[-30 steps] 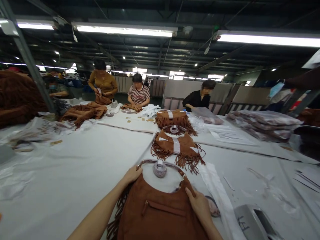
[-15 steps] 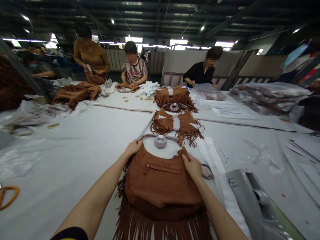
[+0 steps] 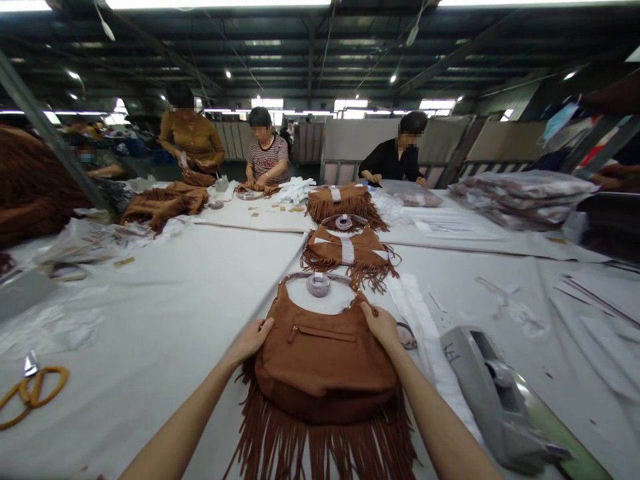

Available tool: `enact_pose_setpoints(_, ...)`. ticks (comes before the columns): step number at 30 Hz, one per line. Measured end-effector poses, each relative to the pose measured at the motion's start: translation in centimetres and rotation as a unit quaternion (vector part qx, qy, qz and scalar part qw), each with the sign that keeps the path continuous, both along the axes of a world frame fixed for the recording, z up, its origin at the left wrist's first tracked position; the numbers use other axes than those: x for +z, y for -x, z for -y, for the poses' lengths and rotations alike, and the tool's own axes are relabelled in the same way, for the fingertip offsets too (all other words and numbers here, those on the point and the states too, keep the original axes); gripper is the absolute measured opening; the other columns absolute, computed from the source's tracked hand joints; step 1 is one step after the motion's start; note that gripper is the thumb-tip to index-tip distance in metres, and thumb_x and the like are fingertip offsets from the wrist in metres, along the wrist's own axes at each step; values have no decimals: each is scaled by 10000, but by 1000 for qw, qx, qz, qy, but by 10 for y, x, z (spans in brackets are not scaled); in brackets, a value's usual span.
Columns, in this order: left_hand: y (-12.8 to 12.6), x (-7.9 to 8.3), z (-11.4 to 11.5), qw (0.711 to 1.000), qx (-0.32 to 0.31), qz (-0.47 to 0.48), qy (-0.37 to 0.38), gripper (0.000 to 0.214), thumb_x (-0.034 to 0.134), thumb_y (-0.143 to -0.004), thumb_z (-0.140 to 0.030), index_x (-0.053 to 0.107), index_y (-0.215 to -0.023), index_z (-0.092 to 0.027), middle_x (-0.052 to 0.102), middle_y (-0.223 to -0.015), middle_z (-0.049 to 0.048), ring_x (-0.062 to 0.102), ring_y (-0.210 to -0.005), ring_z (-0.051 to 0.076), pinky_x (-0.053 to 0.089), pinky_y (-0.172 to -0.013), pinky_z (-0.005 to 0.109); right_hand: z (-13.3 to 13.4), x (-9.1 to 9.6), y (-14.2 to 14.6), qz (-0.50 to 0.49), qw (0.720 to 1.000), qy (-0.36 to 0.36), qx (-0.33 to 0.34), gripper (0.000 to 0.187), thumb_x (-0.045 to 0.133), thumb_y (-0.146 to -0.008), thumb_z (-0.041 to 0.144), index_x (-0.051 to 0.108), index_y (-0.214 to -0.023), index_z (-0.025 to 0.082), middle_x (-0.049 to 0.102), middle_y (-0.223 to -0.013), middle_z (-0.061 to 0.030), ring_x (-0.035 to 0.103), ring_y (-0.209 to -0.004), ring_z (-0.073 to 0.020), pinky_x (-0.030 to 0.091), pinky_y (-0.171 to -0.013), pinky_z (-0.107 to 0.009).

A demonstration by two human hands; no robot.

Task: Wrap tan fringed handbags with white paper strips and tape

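Observation:
A brown suede fringed bag (image 3: 325,360) lies flat on the white table (image 3: 165,313) in front of me, zip pocket up, fringe hanging toward me. My left hand (image 3: 253,339) grips its left side below the handle. My right hand (image 3: 383,325) holds its upper right corner. The bag's wrapped handle (image 3: 319,283) arcs beyond my hands. Two folded fringed bags (image 3: 350,250) lie in a row further along the table.
A grey tape dispenser (image 3: 493,393) stands at my right. Yellow-handled scissors (image 3: 30,390) lie at the left. Three people work at the far end beside more brown bags (image 3: 160,203). Bagged goods (image 3: 520,197) are stacked at the right.
My left hand has slid from the handle's left end down to the bag's side. The view has tilted, and the bag sits lower with more fringe showing.

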State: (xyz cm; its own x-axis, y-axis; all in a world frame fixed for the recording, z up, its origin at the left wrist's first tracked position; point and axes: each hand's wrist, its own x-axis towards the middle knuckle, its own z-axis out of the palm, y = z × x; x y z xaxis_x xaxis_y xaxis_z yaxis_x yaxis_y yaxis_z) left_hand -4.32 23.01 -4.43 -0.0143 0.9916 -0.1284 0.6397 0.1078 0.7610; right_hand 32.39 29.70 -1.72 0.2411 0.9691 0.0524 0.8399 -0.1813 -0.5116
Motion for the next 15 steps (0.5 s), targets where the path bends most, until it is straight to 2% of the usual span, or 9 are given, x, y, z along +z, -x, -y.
enact_pose_setpoints(4,-6,-4,36,997,40,-26,-68,522,353,-906,-507,514,-1224,-127,589,-1209,147,521,-1146,280,387,-999,432,44,4,-15,-34,998,-39,-22,570,359,-893,532,569,-1186,91,664,-1028,-172,620,-955,-263,446,-852,-355)
enact_pose_setpoints(7,-18,-5,72,976,67,-98,-180,621,411,-893,-519,354,-1380,-137,424,-1387,176,367,-1283,329,278,-1061,539,90,-5,-20,-58,997,-51,-9,574,409,-855,524,533,-1233,112,639,-1113,-155,609,-1003,-252,458,-879,-357)
enact_pose_setpoints(8,-24,-4,85,963,45,-134,-228,663,454,-877,-535,320,-1409,-163,381,-1423,167,337,-1299,339,254,-1068,557,102,-9,-19,-72,996,-51,-4,579,442,-832,518,526,-1244,120,627,-1148,-149,597,-1036,-253,457,-897,-361)
enact_pose_setpoints(10,-38,-3,107,931,-48,-202,-299,738,544,-839,-550,279,-1443,-218,333,-1464,136,319,-1305,342,214,-1085,565,119,-17,-16,-106,993,-46,-2,592,486,-795,487,507,-1266,129,612,-1191,-136,580,-1079,-256,454,-925,-373)
enact_pose_setpoints(12,-54,-3,120,907,-135,-248,-314,749,593,-829,-518,272,-1452,-251,347,-1462,115,337,-1288,329,173,-1100,560,123,-23,-13,-134,990,-39,-8,589,488,-776,425,486,-1289,135,610,-1205,-123,584,-1079,-252,455,-935,-376)
enact_pose_setpoints(15,-69,-8,118,894,-158,-284,-307,682,603,-847,-452,310,-1438,-280,427,-1402,105,389,-1229,306,199,-1081,540,113,-26,-10,-138,989,-37,-23,588,483,-736,332,486,-1292,139,619,-1195,-114,589,-1073,-254,454,-943,-380)
